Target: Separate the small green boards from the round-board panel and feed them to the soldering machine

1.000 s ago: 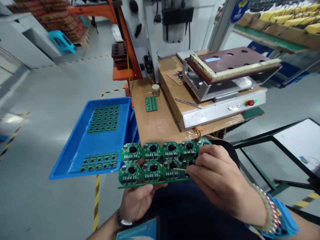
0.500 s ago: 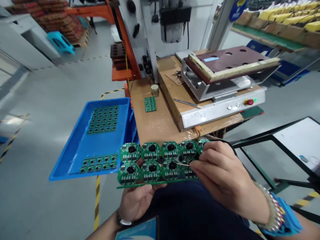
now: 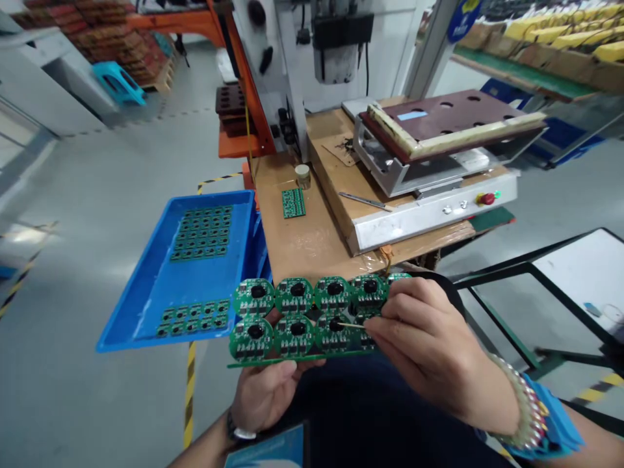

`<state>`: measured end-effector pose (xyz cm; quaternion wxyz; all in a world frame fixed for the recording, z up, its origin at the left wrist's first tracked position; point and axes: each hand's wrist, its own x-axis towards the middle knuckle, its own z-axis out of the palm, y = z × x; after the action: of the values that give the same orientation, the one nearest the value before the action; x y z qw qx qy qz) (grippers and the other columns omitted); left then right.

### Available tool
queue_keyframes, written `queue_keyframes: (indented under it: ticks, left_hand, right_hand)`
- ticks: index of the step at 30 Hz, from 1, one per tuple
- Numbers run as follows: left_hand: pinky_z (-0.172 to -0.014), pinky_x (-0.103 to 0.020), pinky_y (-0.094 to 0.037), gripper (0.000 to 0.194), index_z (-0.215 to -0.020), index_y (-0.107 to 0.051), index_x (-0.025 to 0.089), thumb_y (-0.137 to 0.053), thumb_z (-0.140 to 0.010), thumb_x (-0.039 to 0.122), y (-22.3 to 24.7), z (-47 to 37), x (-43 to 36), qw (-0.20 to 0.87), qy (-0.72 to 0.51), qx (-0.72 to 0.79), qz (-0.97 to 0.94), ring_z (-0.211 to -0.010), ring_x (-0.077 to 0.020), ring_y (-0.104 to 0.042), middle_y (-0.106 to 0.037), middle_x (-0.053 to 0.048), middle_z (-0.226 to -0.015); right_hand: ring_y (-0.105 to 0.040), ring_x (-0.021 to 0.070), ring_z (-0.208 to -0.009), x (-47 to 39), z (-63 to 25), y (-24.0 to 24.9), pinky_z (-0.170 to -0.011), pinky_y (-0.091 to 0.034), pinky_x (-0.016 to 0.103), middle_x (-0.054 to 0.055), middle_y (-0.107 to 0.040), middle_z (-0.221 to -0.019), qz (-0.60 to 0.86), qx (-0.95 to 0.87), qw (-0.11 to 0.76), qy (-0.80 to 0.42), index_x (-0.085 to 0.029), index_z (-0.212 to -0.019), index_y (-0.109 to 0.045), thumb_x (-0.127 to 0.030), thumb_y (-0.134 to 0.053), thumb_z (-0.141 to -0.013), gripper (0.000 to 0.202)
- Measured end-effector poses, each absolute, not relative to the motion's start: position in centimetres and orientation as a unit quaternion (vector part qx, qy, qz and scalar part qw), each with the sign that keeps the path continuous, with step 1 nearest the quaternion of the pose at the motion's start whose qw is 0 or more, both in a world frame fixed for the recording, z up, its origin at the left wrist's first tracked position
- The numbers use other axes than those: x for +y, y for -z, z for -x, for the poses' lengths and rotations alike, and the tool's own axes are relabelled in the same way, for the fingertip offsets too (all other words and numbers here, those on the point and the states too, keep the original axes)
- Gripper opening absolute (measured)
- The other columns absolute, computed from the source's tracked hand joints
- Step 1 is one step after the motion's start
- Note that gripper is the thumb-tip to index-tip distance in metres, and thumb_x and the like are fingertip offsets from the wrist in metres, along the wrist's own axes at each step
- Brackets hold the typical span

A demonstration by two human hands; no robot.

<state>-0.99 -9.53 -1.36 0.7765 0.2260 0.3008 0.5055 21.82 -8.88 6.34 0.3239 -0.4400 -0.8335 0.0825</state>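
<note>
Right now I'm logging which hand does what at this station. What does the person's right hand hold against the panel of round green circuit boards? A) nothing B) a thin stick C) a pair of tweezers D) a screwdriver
B: the right hand pinches a thin stick whose tip rests on the panel of round green circuit boards, which the left hand supports from below.

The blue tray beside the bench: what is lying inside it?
Inside the blue tray lie two green circuit panels, a larger one at the far end and a narrower strip near the front. Whatever lies beneath them is covered.
</note>
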Motion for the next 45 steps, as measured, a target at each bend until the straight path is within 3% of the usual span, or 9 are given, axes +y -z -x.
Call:
queue_keyframes:
  ticks: [12,22,45]
  left_hand:
    - [-0.072,-0.035,-0.059,0.055,-0.115,-0.060,0.043,-0.066,-0.071,0.009,0.98,0.84,-9.50,0.753,-0.522,0.317,-0.245,-0.091,-0.0236,-0.067,-0.071,0.006,-0.104]
    - [-0.072,-0.034,-0.059,0.057,-0.114,-0.061,0.041,-0.065,-0.071,0.005,0.93,0.70,-9.47,0.758,-0.536,0.280,-0.244,-0.089,-0.0231,-0.067,-0.071,0.004,-0.106]
    - [-0.071,-0.033,-0.059,0.057,-0.114,-0.061,0.042,-0.065,-0.070,0.006,0.77,0.66,-9.49,0.756,-0.532,0.298,-0.239,-0.087,-0.0226,-0.068,-0.073,0.005,-0.100]
  right_hand:
    - [-0.047,0.0184,-0.083,-9.27,-22.00,-6.39,-0.071,-0.041,0.035,0.005,-0.056,-0.072,0.439,-0.834,0.321,-0.090,-0.014,-0.087,-0.064,-0.006,-0.055,-0.080,0.014]
    - [-0.046,0.0180,-0.084,-9.16,-21.82,-6.25,-0.072,-0.040,0.033,0.004,-0.055,-0.070,0.440,-0.836,0.315,-0.091,-0.014,-0.080,-0.063,-0.008,-0.054,-0.080,0.011]
    - [-0.047,0.0178,-0.082,-9.36,-21.85,-6.10,-0.071,-0.040,0.033,0.004,-0.055,-0.069,0.448,-0.829,0.327,-0.079,-0.014,-0.080,-0.065,-0.006,-0.054,-0.079,0.012]
